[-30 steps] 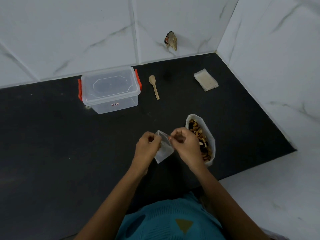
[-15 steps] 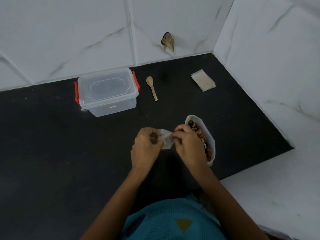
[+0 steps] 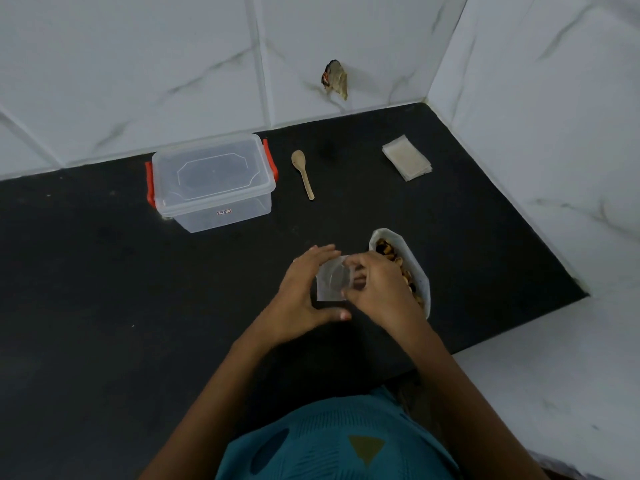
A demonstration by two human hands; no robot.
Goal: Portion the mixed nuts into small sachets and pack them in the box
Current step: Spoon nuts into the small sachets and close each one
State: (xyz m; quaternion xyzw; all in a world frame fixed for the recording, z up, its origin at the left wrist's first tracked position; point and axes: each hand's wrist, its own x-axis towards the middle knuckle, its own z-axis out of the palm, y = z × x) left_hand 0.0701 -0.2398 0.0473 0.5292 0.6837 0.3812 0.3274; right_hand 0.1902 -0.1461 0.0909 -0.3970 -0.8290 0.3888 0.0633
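A small clear sachet (image 3: 330, 282) is held between both hands over the black counter, its mouth spread into a round opening. My left hand (image 3: 304, 296) cups it from the left, fingers and thumb curved around it. My right hand (image 3: 377, 289) holds its right side, fingers reaching into the mouth. Just right of my hands stands a white bag of mixed nuts (image 3: 420, 271), open at the top. A clear plastic box (image 3: 211, 181) with orange latches sits farther back left, lid on. A small wooden spoon (image 3: 303, 173) lies beside it.
A stack of flat sachets (image 3: 407, 157) lies at the back right near the wall corner. White marble-look tiles bound the counter (image 3: 104, 289) at the back and right. The counter's front edge steps to a white surface at the lower right.
The sachet was pinched nearly flat at its top edge between both hands; now its mouth is spread open and round, with my left hand opened wider around it.
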